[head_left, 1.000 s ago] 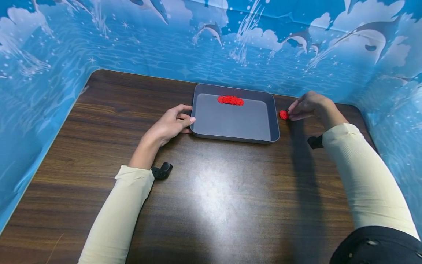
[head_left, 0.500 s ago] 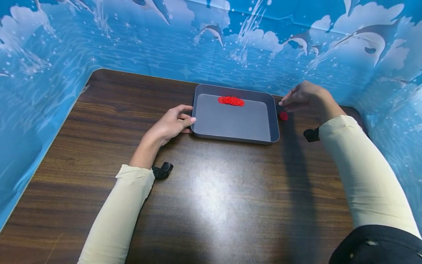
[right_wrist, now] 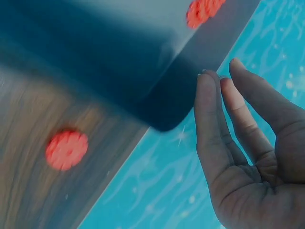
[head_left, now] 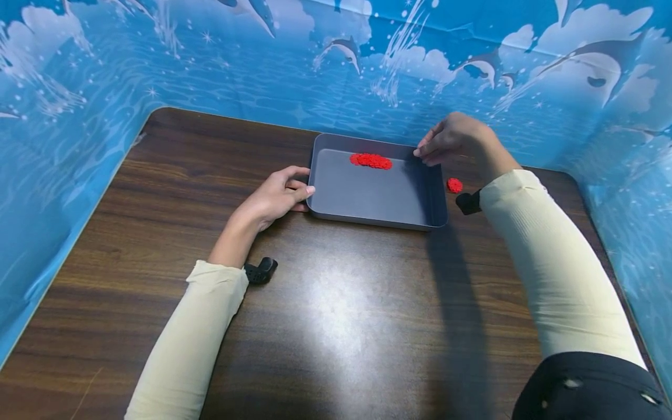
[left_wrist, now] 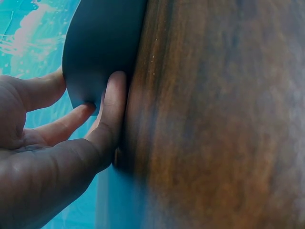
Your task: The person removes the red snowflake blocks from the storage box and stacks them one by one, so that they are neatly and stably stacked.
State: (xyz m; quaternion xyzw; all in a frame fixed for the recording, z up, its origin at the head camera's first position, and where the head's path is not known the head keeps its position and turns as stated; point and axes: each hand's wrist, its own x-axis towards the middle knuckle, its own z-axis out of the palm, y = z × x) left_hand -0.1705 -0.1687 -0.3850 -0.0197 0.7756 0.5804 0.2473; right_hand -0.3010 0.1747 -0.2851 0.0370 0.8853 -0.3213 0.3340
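Observation:
A grey rectangular baking tray (head_left: 373, 192) lies at the back of the table. Near its far wall, a row of overlapping red scalloped discs (head_left: 371, 161) rests inside. My left hand (head_left: 273, 198) grips the tray's left side, thumb at the rim; the left wrist view has its fingers (left_wrist: 114, 98) against the outer wall, low by the tabletop. Over the tray's far right corner is my right hand (head_left: 451, 140), its fingers (right_wrist: 207, 105) extended and nothing visible between them in the right wrist view. A single red scalloped disc (right_wrist: 66, 150) lies flat on the table, right of the tray.
The dark wood-grain table (head_left: 336, 326) has rounded back corners. A blue sea-and-dolphin printed sheet (head_left: 236, 70) rises behind it and along both sides. Each wrist carries a black camera mount (head_left: 261, 271).
My right hand has moved left and away from me, from beside the single disc to over the tray's far right corner. The disc stays on the table; my left hand keeps its place.

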